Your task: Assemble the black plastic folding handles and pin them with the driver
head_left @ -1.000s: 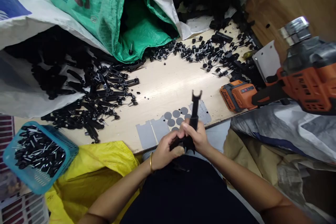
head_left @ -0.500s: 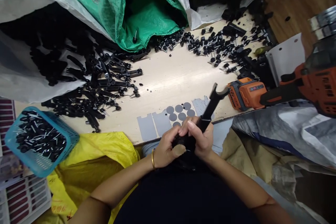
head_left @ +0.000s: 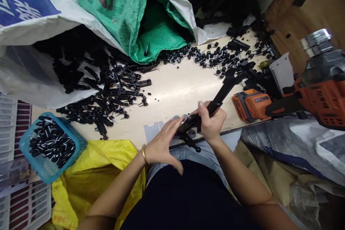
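Observation:
My right hand [head_left: 214,124] is wrapped round a long black plastic bracket [head_left: 222,91], which slants up and to the right over the table. A short black arm with a round eye [head_left: 192,142] sticks out from its lower end. My left hand [head_left: 161,143], with a gold bangle at the wrist, is open beside that end. Its thumb is spread wide, and the fingertips lie close to the bracket; whether they touch it I cannot tell. Under the hands, flat grey plates [head_left: 151,133] lie at the table's near edge, partly hidden.
An orange cordless power tool [head_left: 309,97] lies at the right. Black-headed bolts [head_left: 210,55] are strewn at the back. Black levers [head_left: 118,91] spill from a white sack [head_left: 78,14] at the left. A blue basket [head_left: 81,143] holds more bolts, beside a yellow bag [head_left: 107,151].
My left hand has let go of the black bracket and spread its fingers. The right hand has kept hold and tilted the bracket further to the right. The whole view has shifted slightly.

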